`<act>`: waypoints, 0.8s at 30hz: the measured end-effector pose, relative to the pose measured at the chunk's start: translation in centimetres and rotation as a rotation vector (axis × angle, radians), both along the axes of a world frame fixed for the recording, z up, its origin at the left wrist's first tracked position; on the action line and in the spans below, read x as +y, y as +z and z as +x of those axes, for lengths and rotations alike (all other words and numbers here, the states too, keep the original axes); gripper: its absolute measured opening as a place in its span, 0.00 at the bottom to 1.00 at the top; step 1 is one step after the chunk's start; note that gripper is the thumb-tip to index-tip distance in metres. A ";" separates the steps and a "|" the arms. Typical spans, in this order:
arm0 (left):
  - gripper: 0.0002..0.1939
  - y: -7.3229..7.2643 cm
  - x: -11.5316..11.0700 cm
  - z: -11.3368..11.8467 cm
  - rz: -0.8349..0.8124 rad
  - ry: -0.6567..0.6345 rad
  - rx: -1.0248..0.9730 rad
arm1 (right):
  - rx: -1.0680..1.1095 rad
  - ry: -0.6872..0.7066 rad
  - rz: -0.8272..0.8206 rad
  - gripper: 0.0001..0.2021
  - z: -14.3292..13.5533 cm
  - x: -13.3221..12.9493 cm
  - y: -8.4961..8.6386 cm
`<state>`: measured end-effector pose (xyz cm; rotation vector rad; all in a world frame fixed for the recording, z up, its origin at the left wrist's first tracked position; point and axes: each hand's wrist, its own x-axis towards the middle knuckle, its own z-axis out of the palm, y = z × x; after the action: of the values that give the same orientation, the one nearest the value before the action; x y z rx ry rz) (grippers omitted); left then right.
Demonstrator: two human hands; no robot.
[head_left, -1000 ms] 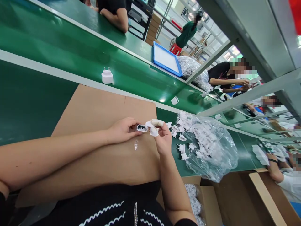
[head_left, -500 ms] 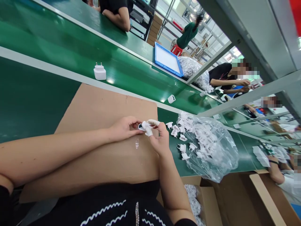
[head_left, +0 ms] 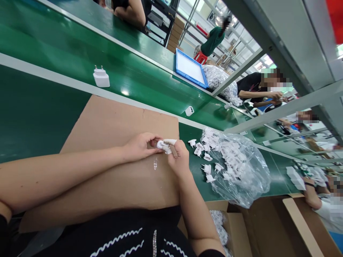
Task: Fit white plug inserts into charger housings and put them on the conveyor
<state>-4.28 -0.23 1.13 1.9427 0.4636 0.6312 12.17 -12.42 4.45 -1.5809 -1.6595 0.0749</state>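
Note:
My left hand [head_left: 142, 146] is closed, thumb and fingers pinching a small white charger [head_left: 160, 144] above the cardboard sheet. From the other side my right hand [head_left: 180, 157], with white covers on its thumb and forefinger, grips the same charger. The fingers hide much of it, so I cannot tell whether its pins are on. Just below the hands, a small clear plastic piece [head_left: 155, 164] lies on the cardboard [head_left: 128, 123]. Several loose white plug heads [head_left: 206, 168] are scattered to the right, beside a clear bag [head_left: 257, 171] full of them.
Beyond the cardboard runs a green conveyor belt [head_left: 144, 84], carrying a white charger with pins [head_left: 101, 77] and a white charger body [head_left: 189, 111]. A blue-rimmed tray [head_left: 191, 71] stands behind it. An open carton [head_left: 241, 232] is at lower right. Other people work around the line.
Both chargers on the belt have moved left. My right hand has shifted slightly left, its covered fingers now closed over the charger's end; my left hand has barely moved.

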 end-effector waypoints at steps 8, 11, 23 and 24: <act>0.23 -0.1 -0.7 -0.1 0.701 0.045 0.113 | -0.074 0.112 0.039 0.16 1.5 0.8 -0.4; 0.25 -0.1 -0.6 0.0 0.819 0.063 0.168 | -0.028 0.110 0.025 0.15 1.8 1.2 -0.5; 0.25 2.0 1.0 0.3 0.149 0.000 0.246 | 0.389 -0.191 0.042 0.31 2.1 1.0 -1.4; 0.28 2.2 2.1 0.8 0.098 0.029 0.251 | 0.294 -0.316 0.036 0.28 2.9 0.8 -1.0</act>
<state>-3.49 1.84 3.36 2.1225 0.6281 0.4360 15.02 -11.59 3.43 -1.6950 -1.1689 0.1063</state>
